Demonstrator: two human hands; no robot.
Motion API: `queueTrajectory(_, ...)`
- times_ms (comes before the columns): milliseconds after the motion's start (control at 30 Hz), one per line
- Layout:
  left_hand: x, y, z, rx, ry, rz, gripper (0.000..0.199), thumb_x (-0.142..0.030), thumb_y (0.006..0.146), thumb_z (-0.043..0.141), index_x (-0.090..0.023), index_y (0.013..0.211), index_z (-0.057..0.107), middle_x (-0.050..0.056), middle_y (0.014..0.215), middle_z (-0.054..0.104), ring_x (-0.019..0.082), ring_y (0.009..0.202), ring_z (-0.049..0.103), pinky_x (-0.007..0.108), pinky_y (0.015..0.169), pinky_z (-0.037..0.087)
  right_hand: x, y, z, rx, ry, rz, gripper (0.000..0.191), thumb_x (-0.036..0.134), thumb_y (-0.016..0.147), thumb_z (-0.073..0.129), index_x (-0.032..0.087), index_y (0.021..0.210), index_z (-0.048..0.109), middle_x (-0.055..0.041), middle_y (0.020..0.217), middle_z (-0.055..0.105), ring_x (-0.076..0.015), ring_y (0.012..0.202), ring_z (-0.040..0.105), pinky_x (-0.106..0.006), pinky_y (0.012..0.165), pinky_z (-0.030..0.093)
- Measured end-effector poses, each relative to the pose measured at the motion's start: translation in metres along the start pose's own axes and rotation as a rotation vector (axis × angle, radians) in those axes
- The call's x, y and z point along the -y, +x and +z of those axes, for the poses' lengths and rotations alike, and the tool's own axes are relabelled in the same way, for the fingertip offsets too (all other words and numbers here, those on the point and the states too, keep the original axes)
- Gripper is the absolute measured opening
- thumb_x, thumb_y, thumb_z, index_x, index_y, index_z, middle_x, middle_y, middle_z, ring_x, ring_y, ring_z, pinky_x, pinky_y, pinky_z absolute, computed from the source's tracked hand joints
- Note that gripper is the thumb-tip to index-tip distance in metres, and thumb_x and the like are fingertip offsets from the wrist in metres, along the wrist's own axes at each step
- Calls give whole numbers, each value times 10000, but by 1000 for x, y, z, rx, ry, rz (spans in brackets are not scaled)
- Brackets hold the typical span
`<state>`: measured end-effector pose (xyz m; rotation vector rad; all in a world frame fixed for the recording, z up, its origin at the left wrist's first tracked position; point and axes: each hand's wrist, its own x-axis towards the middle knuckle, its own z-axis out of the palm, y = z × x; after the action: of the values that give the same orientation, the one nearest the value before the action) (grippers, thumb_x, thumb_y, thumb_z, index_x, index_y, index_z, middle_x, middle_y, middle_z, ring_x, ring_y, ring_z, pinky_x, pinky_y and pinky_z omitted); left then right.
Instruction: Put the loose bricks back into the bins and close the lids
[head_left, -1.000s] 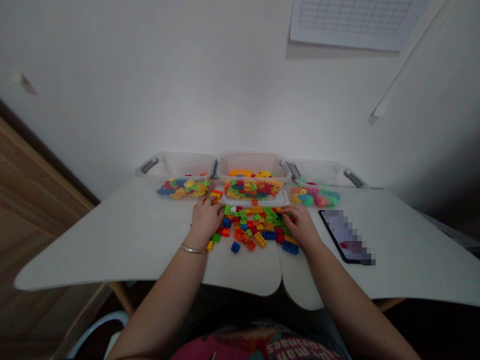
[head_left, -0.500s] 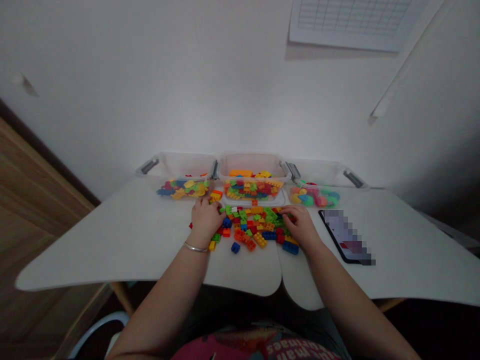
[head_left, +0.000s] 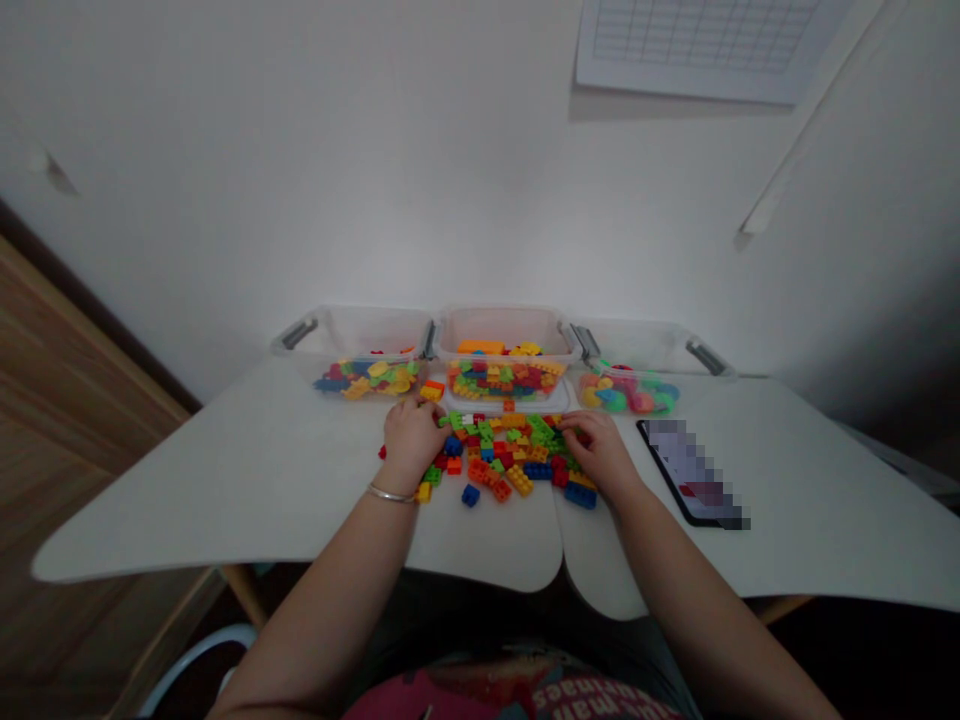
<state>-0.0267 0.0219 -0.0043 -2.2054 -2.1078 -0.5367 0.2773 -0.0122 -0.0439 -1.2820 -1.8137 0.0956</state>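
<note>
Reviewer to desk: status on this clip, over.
Left hand and right hand at either side of loose toy bricks, grip unclear. Clear bins behind; phone beside right hand.

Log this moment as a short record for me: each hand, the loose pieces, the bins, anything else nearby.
left hand: fingers at the edge of the loose plastic bricks, grip unclear
right hand: fingers at the pile's right side, grip unclear
bins: clear plastic, lidless; left bin and middle bin hold bricks, right bin rounded pieces
rest: smartphone on white table
</note>
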Motion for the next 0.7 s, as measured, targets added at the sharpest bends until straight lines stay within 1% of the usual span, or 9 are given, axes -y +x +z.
queueTrajectory(133, 1, 0, 1, -28, -36, 15, 218, -281, 780, 643, -220, 952, 763, 100, 1140, 686, 287, 1102, 611, 404, 985, 484, 0, 0, 0, -3, -9, -8, 176, 269, 836, 547, 233, 837, 719, -89, 950, 750, -276, 961, 661, -489, 912, 481)
queueTrajectory(267, 4, 2, 3, -78, -126, 16, 183, -279, 783, 640, -217, 907, 759, 95, 1150, 685, 274, 1133, 595, 396, 1031, 457, 0, -1, 0, -1, -16, -5, 177, 258, 839, 548, 224, 845, 722, -95, 960, 748, -275, 968, 658, -484, 916, 477)
queueTrajectory(367, 6, 4, 2, -129, -247, 9, 159, -284, 782, 640, -202, 883, 731, 90, 1084, 708, 274, 1107, 605, 424, 1046, 443, -1, -1, 0, -1, -9, -5, 175, 258, 840, 549, 228, 848, 721, -88, 958, 748, -270, 973, 657, -481, 926, 472)
queueTrajectory(433, 8, 4, 1, -182, -371, 16, 148, -290, 789, 631, -199, 882, 700, 77, 999, 722, 266, 1034, 629, 435, 1005, 468, -2, -1, 0, 0, -7, -9, 177, 262, 844, 547, 231, 851, 722, -84, 953, 749, -265, 970, 658, -475, 926, 472)
queueTrajectory(500, 10, 4, 1, -273, -537, 52, 147, -307, 804, 620, -202, 893, 670, 60, 940, 718, 244, 957, 646, 411, 940, 503, -3, -1, 0, 1, -11, -13, 180, 261, 849, 546, 231, 855, 723, -81, 954, 750, -261, 969, 660, -465, 924, 473)
queueTrajectory(600, 10, 3, -1, -483, -800, 128, 176, -330, 822, 623, -203, 944, 633, 38, 917, 684, 190, 863, 651, 344, 844, 534, -4, -1, 0, -4, -16, -18, 176, 256, 852, 551, 229, 854, 724, -80, 955, 753, -260, 969, 663, -457, 921, 476)
queueTrajectory(633, 10, 4, -2, -568, -873, 130, 191, -332, 824, 628, -201, 963, 620, 31, 914, 668, 172, 835, 646, 322, 812, 538, -4, -1, 0, -6, -16, -20, 174, 253, 850, 552, 228, 852, 724, -80, 955, 753, -260, 969, 665, -457, 920, 476)
queueTrajectory(700, 10, 9, -9, -735, -981, 88, 204, -321, 824, 634, -195, 979, 593, 21, 911, 635, 139, 788, 630, 283, 758, 536, -5, -1, 0, -9, -13, -25, 172, 245, 847, 552, 229, 847, 724, -78, 955, 754, -261, 968, 665, -458, 918, 475)
